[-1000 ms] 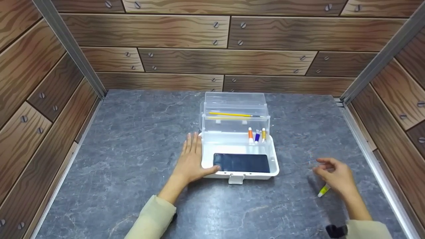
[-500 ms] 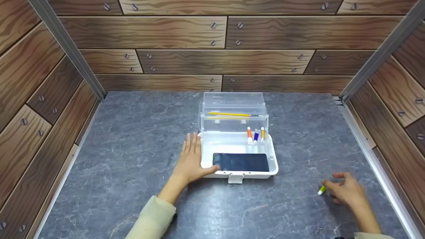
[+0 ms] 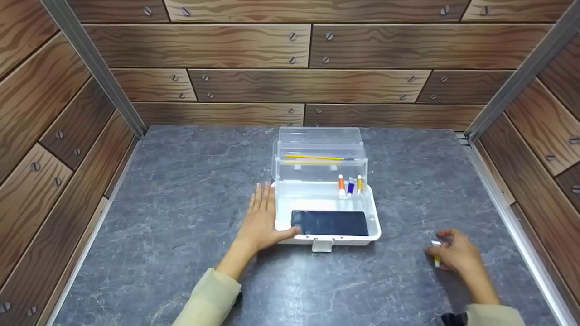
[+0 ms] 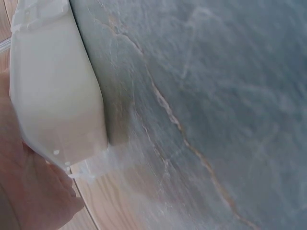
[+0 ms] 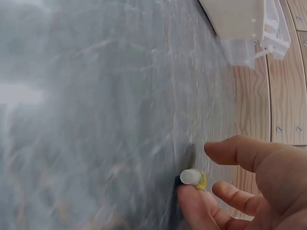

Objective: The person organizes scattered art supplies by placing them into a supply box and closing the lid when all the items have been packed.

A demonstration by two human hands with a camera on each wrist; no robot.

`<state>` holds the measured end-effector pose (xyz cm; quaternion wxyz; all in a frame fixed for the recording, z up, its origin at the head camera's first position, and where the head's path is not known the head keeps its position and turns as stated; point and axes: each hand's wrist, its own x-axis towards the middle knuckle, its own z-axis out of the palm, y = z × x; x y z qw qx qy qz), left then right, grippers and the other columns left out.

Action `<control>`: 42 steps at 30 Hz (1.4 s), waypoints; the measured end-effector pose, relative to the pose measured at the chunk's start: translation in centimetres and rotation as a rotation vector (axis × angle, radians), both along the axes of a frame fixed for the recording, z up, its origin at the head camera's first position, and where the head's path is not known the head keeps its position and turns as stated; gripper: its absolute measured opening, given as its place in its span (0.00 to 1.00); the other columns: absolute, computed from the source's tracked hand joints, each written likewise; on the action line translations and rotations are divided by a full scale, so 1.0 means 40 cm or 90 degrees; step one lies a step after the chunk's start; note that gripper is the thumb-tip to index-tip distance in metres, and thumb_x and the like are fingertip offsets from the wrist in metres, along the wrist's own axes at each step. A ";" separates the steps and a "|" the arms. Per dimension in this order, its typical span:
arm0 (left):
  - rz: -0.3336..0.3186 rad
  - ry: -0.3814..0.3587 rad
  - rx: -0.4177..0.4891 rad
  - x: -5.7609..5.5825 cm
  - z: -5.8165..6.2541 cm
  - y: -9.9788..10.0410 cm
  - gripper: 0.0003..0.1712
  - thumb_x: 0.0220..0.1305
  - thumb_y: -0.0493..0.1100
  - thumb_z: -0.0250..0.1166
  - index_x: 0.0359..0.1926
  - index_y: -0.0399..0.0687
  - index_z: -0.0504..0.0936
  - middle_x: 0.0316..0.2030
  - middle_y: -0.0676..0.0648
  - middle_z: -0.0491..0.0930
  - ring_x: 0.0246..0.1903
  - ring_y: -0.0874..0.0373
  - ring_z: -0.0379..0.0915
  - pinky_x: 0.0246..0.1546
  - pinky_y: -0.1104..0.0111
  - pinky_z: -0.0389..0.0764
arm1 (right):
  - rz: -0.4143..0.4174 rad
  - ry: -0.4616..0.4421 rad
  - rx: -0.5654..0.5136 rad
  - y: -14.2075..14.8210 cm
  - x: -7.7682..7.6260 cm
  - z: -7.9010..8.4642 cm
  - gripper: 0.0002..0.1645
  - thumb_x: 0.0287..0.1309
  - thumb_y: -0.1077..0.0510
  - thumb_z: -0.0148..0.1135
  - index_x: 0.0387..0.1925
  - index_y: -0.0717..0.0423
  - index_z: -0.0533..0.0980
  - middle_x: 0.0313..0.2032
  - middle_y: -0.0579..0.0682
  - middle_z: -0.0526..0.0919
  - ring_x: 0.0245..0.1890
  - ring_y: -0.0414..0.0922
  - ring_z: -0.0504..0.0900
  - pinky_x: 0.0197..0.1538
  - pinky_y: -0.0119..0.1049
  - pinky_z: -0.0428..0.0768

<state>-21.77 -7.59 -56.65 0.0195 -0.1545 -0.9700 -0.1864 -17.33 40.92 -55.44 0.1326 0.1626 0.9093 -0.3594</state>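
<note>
An open white plastic box (image 3: 374, 222) with a clear raised lid (image 3: 321, 136) stands mid-table. Inside lie a dark phone-like slab (image 3: 329, 222), three small paint tubes (image 3: 349, 185) and a yellow brush (image 3: 317, 157). My left hand (image 3: 263, 217) rests flat against the box's left side, thumb on its front corner; the left wrist view shows the white wall (image 4: 53, 91). My right hand (image 3: 455, 253) pinches a small yellow-green tube with a white cap (image 3: 436, 251) (image 5: 192, 178) just above the table, right of the box.
The grey stone-patterned table (image 3: 181, 190) is boxed in by wood-plank walls (image 3: 308, 68) at the back and both sides, with metal rails (image 3: 512, 217) along the edges.
My right hand reached down to the yellow-green tube on the table, closed its fingers on it and lifted it slightly leftward. The left hand stayed on the box.
</note>
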 end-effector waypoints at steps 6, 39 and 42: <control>-0.002 0.002 -0.007 -0.002 -0.005 -0.001 0.78 0.48 0.88 0.51 0.77 0.31 0.41 0.78 0.31 0.38 0.77 0.37 0.28 0.77 0.49 0.41 | 0.053 0.060 0.042 -0.036 -0.036 -0.003 0.38 0.52 0.54 0.71 0.62 0.65 0.69 0.40 0.57 0.81 0.28 0.43 0.79 0.29 0.36 0.82; 0.004 -0.005 -0.006 0.001 -0.001 -0.003 0.77 0.48 0.86 0.55 0.77 0.31 0.40 0.78 0.32 0.37 0.77 0.36 0.27 0.77 0.50 0.38 | 0.059 0.074 0.114 -0.068 -0.040 -0.018 0.30 0.51 0.55 0.73 0.55 0.65 0.77 0.39 0.58 0.85 0.28 0.44 0.81 0.29 0.37 0.76; 0.004 -0.001 -0.009 0.000 0.000 -0.002 0.78 0.47 0.87 0.53 0.77 0.31 0.40 0.78 0.32 0.37 0.77 0.36 0.27 0.77 0.51 0.38 | 0.060 0.086 0.105 -0.064 -0.036 -0.021 0.28 0.52 0.57 0.72 0.53 0.65 0.78 0.38 0.56 0.85 0.25 0.43 0.81 0.28 0.37 0.76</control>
